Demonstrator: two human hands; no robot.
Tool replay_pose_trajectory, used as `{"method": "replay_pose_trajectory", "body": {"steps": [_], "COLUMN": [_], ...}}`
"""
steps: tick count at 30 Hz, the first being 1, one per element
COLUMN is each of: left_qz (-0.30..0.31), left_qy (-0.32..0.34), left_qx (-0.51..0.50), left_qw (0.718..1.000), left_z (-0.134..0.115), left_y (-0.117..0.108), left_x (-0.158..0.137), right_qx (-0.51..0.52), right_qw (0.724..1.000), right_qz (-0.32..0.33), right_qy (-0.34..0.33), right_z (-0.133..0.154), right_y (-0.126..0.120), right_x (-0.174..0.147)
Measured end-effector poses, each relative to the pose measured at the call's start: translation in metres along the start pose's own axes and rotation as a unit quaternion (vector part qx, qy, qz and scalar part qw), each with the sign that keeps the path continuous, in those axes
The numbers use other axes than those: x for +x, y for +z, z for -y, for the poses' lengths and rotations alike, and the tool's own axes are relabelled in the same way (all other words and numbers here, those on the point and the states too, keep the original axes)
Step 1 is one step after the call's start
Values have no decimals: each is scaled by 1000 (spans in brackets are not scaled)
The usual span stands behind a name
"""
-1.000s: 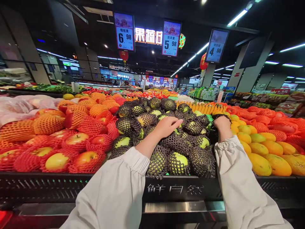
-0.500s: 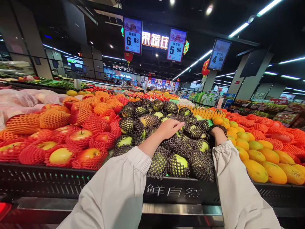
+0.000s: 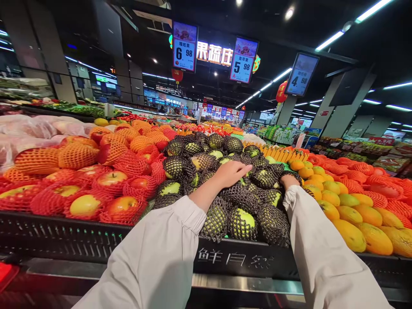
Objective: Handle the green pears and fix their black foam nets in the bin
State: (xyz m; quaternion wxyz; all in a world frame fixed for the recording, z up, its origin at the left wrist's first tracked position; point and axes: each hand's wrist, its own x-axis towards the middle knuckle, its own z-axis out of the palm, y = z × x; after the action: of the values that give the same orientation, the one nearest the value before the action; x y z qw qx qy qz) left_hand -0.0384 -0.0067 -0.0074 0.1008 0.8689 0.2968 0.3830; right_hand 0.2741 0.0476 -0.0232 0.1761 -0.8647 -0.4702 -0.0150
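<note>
Green apples in black foam nets (image 3: pixel 243 223) are heaped in the middle of the display. My left hand (image 3: pixel 230 174) rests palm down on top of this heap, its thumb side stretched out to the right. The far fingers of that hand are partly hidden, and I see nothing gripped in it. At the right edge of the heap, my right hand (image 3: pixel 289 181) reaches down with its fingers wrapped round a black-netted green apple (image 3: pixel 292 174). Most of those fingers are covered by the netting. White sleeves cover both forearms.
Red apples in red nets (image 3: pixel 111 182) and fruit in orange nets (image 3: pixel 75 155) lie on the left. Oranges (image 3: pixel 349 234) are piled on the right, before more red-netted fruit (image 3: pixel 386 186). A black display edge (image 3: pixel 231 257) runs along the front. Price signs (image 3: pixel 243 59) hang overhead.
The whole view has shifted slightly, so the signs appear a little further right. My right hand has moved slightly left against the oranges. My left hand stays in place on the apples.
</note>
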Motion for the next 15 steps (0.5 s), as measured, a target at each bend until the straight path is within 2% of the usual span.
{"method": "replay_pose_trajectory", "body": {"steps": [11,15], "left_qz": [0,1], "left_qy": [12,12], "left_qx": [2,5], "left_qw": [1000,1000], "left_z": [0,0], "left_y": [2,2], "left_x": [2,2], "right_qx": [-45,-42], "right_qw": [996,997], "right_qz": [12,17], "right_qy": [76,61], "right_z": [-5,-4], "right_y": [-5,-6], "right_x": [-2,-3]}}
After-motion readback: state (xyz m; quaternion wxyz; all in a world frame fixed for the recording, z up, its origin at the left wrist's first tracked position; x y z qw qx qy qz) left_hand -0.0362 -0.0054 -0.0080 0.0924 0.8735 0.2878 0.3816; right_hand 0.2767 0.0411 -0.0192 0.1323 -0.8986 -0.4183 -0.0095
